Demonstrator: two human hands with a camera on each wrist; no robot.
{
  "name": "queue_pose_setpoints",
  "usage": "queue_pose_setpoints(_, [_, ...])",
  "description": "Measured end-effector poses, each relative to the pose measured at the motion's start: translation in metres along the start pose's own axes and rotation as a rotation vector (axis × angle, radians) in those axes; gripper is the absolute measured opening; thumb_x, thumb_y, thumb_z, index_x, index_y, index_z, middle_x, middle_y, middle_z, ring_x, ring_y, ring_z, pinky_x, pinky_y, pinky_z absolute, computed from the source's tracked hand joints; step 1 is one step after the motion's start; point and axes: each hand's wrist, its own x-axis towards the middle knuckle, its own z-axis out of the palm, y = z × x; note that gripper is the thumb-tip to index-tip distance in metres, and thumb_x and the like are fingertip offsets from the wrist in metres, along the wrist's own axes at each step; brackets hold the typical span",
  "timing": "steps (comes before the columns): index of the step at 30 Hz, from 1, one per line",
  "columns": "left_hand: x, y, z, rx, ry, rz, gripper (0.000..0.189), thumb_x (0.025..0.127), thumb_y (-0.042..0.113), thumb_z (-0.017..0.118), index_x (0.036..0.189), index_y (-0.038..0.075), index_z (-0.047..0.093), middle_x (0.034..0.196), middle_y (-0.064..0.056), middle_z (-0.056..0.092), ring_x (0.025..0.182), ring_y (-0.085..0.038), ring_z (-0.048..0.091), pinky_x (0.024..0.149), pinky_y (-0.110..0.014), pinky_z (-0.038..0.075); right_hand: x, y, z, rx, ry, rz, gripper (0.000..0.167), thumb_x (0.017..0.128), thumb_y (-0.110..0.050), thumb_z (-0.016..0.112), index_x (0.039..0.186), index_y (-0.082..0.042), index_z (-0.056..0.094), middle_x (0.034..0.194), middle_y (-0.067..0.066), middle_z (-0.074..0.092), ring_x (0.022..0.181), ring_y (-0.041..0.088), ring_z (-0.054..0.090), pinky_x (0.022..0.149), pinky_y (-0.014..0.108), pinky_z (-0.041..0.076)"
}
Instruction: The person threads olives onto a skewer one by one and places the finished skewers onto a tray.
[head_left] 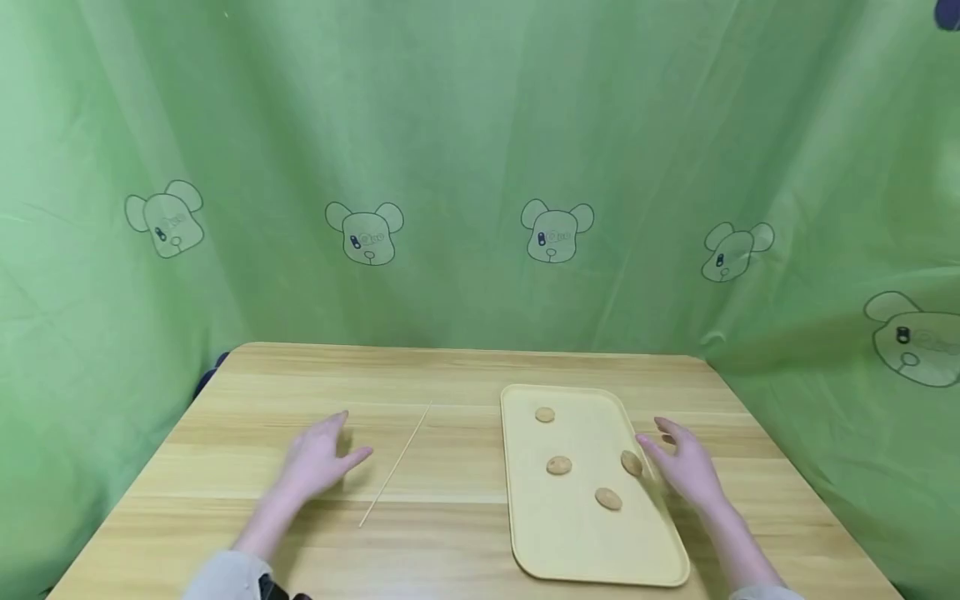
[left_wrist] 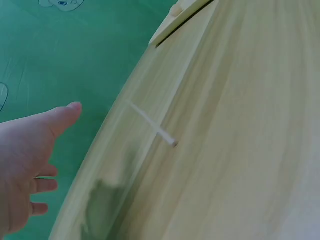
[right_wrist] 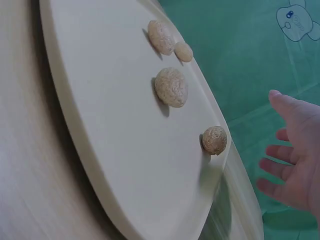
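Note:
A thin, pale wooden skewer lies slanted on the table, its near end pointing toward me. Left of it, my left hand hovers with thumb spread from the fingers and holds nothing. A cream tray carries several tan, wrinkled, walnut-like lumps, including one near its middle and a browner one by its right rim. Just beyond that rim is my right hand, fingers loosely bent, apart from the lumps. In the left wrist view, the left hand shows beside the skewer.
The wooden table reaches back to a green curtain printed with bear heads. More of this curtain hangs at both sides. A dark blue object shows past the table's left back corner.

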Motion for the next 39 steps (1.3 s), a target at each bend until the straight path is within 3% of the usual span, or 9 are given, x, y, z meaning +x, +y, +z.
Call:
queue_pose_setpoints(4, [-0.001,0.008,0.006,-0.146,0.003,-0.058,0.062,0.085,0.035,0.065,0.124,-0.010,0.049,0.120,-0.028,0.054,0.109,-0.043,0.051,0.093,-0.053,0.040,0.000,-0.002,0.000,0.065,-0.002,0.065,0.062,0.094,-0.035,0.053,0.131,0.013,0.039,0.124,0.033,0.048,0.109,0.046,0.050,0.089,0.049,0.044])
queue_pose_setpoints(9, [0.001,0.015,0.015,-0.279,-0.016,-0.111,0.047,0.082,0.026,0.069,0.109,-0.010,0.058,0.097,-0.020,0.064,0.088,-0.031,0.062,0.076,-0.041,0.052,0.001,-0.009,0.000,0.165,-0.047,0.136,0.057,0.094,-0.031,0.055,0.129,0.012,0.042,0.114,0.028,0.056,0.097,0.033,0.058,0.074,0.032,0.052])
queue_pose_setpoints(15, [0.000,0.021,0.026,-0.353,-0.061,-0.149,0.042,0.078,0.023,0.073,0.102,-0.009,0.060,0.084,-0.008,0.064,0.078,-0.022,0.060,0.070,-0.036,0.052,0.004,-0.010,0.004,0.223,-0.099,0.185,0.055,0.092,-0.024,0.058,0.127,0.015,0.042,0.110,0.028,0.057,0.084,0.024,0.059,0.068,0.031,0.052])
queue_pose_setpoints(26, [-0.001,0.028,0.041,-0.366,-0.080,-0.158,0.035,0.073,0.019,0.077,0.094,-0.005,0.062,0.079,-0.004,0.060,0.074,-0.017,0.056,0.069,-0.034,0.050,0.002,0.001,0.013,0.186,-0.103,0.217,0.051,0.088,-0.019,0.062,0.123,0.014,0.047,0.100,0.022,0.063,0.076,0.020,0.058,0.060,0.030,0.049])
queue_pose_setpoints(39, [-0.005,0.031,0.049,-0.209,-0.064,-0.116,0.021,0.071,0.015,0.076,0.081,0.005,0.062,0.071,0.001,0.053,0.065,-0.013,0.049,0.060,-0.031,0.043,-0.001,0.002,0.017,0.142,-0.117,0.188,0.048,0.085,-0.016,0.065,0.120,0.014,0.049,0.101,0.023,0.062,0.075,0.021,0.059,0.060,0.032,0.047])
